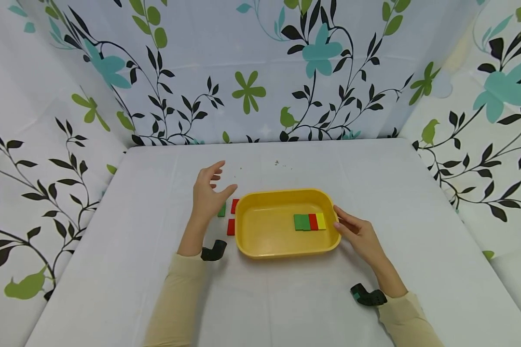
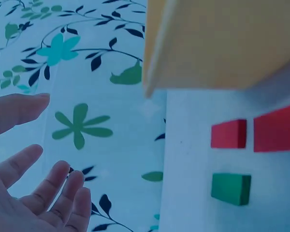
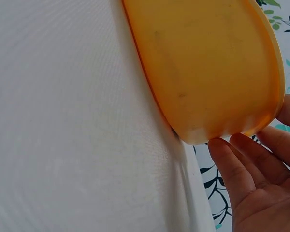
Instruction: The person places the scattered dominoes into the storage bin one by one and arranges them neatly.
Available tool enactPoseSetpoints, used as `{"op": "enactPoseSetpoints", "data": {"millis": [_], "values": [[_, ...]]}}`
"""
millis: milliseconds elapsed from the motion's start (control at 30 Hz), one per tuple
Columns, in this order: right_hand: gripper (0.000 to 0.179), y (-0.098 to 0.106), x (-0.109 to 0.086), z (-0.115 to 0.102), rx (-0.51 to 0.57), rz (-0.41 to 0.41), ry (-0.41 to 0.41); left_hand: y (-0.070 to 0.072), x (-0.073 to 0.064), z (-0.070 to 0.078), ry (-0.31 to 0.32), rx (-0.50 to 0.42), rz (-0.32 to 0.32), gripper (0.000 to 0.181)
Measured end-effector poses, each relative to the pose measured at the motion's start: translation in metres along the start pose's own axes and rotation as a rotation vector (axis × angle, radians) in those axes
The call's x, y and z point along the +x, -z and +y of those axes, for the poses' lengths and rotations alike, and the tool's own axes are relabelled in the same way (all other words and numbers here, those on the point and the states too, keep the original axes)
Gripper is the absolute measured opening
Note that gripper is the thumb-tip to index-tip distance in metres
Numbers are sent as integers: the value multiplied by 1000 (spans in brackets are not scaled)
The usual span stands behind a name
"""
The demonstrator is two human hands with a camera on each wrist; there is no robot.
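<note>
Beige cloth sleeves point(image 1: 173, 299) reach over the white-covered tabletop point(image 1: 304, 299). Midway between its left and right edges, short of its far edge, is a yellow plastic tray point(image 1: 265, 253) with rounded corners. The right hand point(image 1: 361, 236) holds its right end, fingers bent against the wall. The left hand point(image 1: 207, 195) hovers toward the tabletop's left edge, fingers spread, holding nothing. Toward the tray's right end, two flat green blocks point(image 1: 302, 222), one red block point(image 1: 313, 221) and one yellow block point(image 1: 321, 221) form a row. Two red rectangular blocks point(image 1: 231, 227) and a green rectangular block point(image 1: 222, 210) lie just left of the tray; a leftward push could shove these, and a tilt might scatter the row.
</note>
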State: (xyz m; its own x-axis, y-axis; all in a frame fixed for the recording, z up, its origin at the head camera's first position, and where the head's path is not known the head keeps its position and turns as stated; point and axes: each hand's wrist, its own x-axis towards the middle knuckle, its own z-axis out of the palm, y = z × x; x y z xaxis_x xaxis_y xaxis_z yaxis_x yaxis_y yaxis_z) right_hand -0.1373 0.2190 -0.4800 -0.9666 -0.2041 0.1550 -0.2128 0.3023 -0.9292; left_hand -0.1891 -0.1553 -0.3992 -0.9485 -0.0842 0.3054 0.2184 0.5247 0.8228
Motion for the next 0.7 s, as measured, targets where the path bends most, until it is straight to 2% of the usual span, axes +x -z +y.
{"op": "enactPoseSetpoints", "data": {"millis": [167, 367, 700], "values": [[46, 0, 0, 1, 5, -2, 5, 15, 0, -29, 147, 22, -70, 67], [46, 1, 1, 2, 10, -4, 12, 21, -4, -55, 288, 59, -151, 74], [46, 0, 1, 4, 8, -9, 9, 19, -12, -80, 340, 61, -252, 76]]}}
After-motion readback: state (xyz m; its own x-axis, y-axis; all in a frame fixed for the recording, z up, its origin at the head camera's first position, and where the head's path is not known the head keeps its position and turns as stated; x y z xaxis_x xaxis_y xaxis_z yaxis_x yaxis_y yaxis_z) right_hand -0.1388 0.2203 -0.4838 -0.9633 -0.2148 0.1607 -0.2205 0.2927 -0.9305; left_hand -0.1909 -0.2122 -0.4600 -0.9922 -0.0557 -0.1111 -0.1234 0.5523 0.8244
